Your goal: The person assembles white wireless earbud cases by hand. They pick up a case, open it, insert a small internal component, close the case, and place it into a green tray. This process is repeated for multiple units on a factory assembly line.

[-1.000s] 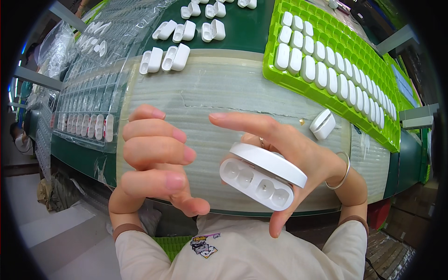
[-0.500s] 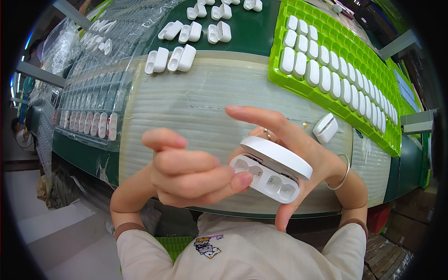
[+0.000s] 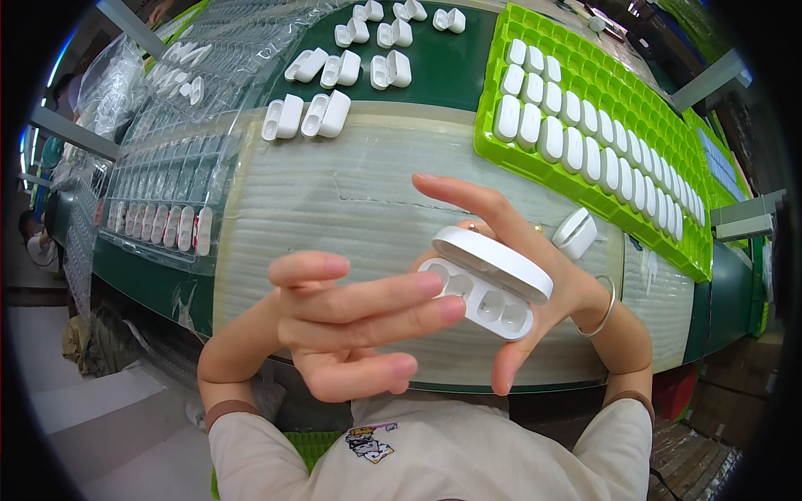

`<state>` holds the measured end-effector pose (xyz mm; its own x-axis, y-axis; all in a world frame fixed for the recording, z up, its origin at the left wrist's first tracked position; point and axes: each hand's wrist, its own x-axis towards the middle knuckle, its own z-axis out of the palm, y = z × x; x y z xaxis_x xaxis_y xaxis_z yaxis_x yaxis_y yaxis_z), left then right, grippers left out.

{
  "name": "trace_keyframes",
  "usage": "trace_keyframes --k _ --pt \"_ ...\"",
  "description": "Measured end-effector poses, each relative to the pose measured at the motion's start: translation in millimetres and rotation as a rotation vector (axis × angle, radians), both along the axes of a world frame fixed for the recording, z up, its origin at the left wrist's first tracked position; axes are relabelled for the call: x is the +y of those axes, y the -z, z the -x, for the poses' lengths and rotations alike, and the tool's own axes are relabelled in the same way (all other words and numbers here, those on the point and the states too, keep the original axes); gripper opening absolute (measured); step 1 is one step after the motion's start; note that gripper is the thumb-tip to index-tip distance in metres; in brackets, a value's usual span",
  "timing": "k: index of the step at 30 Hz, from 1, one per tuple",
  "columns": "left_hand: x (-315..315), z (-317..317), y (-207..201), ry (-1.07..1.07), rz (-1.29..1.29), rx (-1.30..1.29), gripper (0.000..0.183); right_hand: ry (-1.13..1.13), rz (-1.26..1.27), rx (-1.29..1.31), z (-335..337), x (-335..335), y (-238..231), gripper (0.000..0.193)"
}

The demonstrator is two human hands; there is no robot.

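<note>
My right hand is wrapped round a white earbud charging case, its forefinger and thumb standing away from it. The case's lid is flipped up, and rounded earbud wells show inside. From the left, my left hand reaches over with fingers stretched and parted. Two of its fingertips overlap the left end of the case; I cannot tell whether they press on it. Just beyond my right hand, another white case lies on the padded mat.
A bright green tray at the right holds several closed white cases in rows. Several opened cases stand at the back. Clear plastic trays with small white parts lie at the left. A person sits at far left.
My left hand's fingers have gone from curled, with the thumb at the wells, to stretched out over the case. My right hand and the case have shifted slightly away from me.
</note>
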<state>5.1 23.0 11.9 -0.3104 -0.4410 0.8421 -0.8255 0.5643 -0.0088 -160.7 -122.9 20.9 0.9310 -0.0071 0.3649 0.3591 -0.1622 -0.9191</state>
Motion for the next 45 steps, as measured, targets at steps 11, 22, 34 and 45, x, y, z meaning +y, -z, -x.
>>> trace_keyframes --k 11,22,34,45 --pt "-11.6 -0.8 -9.8 -0.054 -0.091 -0.103 0.022 -0.010 -0.206 0.069 1.8 -2.0 0.1 0.141" --pt "-28.6 -14.0 -1.9 0.075 0.002 0.113 0.040 -0.193 -0.651 0.180 0.8 2.2 2.6 0.122" --pt "-23.4 -24.5 10.7 0.156 -0.050 -0.047 0.048 -0.262 -0.593 0.334 7.1 5.2 -2.1 0.113" --pt "-22.4 -18.8 7.1 0.241 -0.016 0.051 0.048 -0.242 -0.553 0.346 6.5 10.9 -0.8 0.105"
